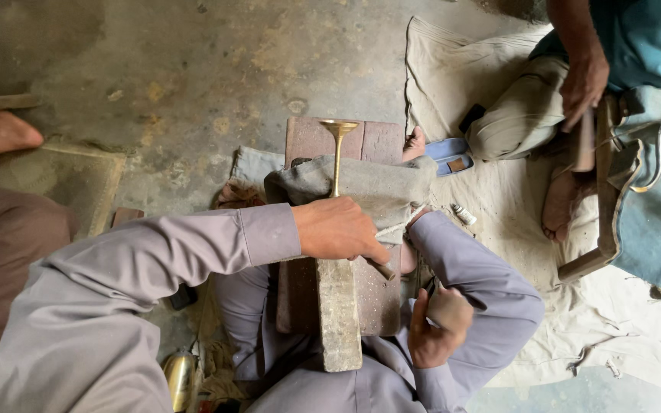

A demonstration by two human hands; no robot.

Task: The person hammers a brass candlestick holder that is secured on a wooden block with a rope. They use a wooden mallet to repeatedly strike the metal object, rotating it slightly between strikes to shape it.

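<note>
Landmark for all places: the wooden block (338, 310), a worn upright slab of grey timber standing between my knees.

1. Pale cloth sheet (483, 214), right of the block, spread over the concrete floor (193, 69). Soft, crumpled, stained.

2. Co-worker, far right of the block and beyond it: a hand (584, 80) resting on a wooden frame (602, 183), bare foot beside it. Not mine.

3. Reddish board (369, 141), beyond the block, flat and hard-looking.

4. Grey rag bundle (361, 187), just beyond the block's top and lying across the board. Soft, a cushion rather than a grip.

5. My left hand (338, 229), at the block's top end, clenched around the lower stem of the brass piece and pressing it down.

6. My right hand (437, 325), right of the block and near my lap, closed on a small brownish lump (451, 308); I cannot tell what it is.

7. Brass piece (337, 153), rising from my left hand, beyond the block, over the rag. Slender stem, flared cup at the far end. I judge it stiff, light to middling, smooth and likely slippery; the thin cup rim looks easy to dent. Best held low on the stem, as now.

8. Blue flat case with a brown patch (450, 157), beyond and right of the block, on the cloth.

9. Small white tube (464, 215), right of the block's top. Print too small to tell.

10. Rounded brass vessel (180, 375), left of the block's near end.
</note>
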